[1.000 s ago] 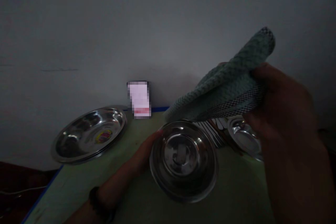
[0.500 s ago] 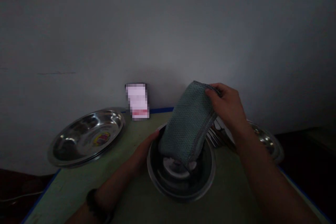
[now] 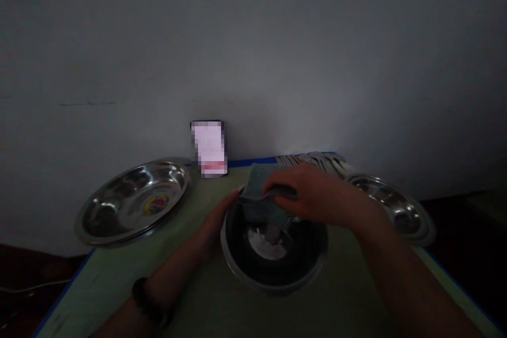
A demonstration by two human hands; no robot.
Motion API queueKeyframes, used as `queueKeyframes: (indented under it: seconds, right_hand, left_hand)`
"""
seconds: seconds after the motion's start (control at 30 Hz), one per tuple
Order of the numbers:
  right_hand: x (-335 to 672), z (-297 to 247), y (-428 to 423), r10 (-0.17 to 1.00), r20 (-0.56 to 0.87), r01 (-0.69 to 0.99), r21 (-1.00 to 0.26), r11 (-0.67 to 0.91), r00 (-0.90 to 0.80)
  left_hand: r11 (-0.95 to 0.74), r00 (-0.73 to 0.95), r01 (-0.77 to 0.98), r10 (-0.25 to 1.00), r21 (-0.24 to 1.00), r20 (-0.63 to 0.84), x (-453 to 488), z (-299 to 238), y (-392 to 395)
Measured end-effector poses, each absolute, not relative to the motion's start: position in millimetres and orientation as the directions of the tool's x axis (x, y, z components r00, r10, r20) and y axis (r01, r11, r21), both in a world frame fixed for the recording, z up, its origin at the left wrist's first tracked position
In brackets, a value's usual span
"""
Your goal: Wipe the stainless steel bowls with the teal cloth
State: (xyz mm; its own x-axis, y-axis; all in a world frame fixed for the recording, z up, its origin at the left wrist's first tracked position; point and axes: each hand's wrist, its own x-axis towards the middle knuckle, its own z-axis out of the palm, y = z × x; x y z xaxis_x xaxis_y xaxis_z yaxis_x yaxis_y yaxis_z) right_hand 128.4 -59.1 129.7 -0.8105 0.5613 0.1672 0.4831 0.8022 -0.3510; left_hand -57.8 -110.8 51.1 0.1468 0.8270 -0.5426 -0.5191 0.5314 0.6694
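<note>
A round metal bowl (image 3: 273,288) stands on the green table in front of me. My left hand (image 3: 217,222) grips its left side, fingers around the rim and partly hidden by the bowl. In my right hand (image 3: 303,193) is a grey-green cleaning cloth (image 3: 257,182) with a dark woven edge. The cloth is bunched over the bowl's far rim, and part of it hangs into the bowl. The fingers of my right hand are closed on it.
Shiny metal plates (image 3: 114,237) are stacked at the left. Another metal dish (image 3: 392,206) lies at the right. Several forks and spoons (image 3: 317,161) are at the table's back edge. A phone (image 3: 209,148) with a blurred screen leans against the wall.
My right hand has moved left and down with the cloth, which hung upright over the bowl and is now folded at its far rim. My left hand stays on the bowl.
</note>
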Motion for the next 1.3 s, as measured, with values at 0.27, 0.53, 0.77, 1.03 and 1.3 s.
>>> queueKeyframes:
  seconds: [0.27, 0.53, 0.77, 1.03, 1.3]
  right_hand:
    - [127, 128, -64, 0.588, 0.012, 0.523, -0.443, 0.728, -0.809]
    - [132, 96, -30, 0.767, 0.225, 0.684, -0.35, 0.639, -0.601]
    - [155, 137, -34, 0.779, 0.591, 0.595, -0.556, 0.58, -0.208]
    - [148, 144, -60, 0.694, 0.36, 0.513, -0.481, 0.711, -0.624]
    - [120, 113, -60, 0.662, 0.138, 0.589, -0.349, 0.729, -0.737]
  left_hand:
    - [0.526, 0.167, -0.517, 0.836, 0.675, -0.523, -60, 42, -112]
    - [0.57, 0.193, -0.467, 0.811, 0.675, -0.552, -59, 43, -112]
    - [0.55, 0.156, -0.434, 0.826, 0.713, -0.542, -64, 35, -113]
    - [0.503, 0.14, -0.387, 0.86, 0.773, -0.49, -63, 40, -113]
    - [0.361, 0.145, -0.258, 0.931, 0.896, -0.334, -71, 22, -113]
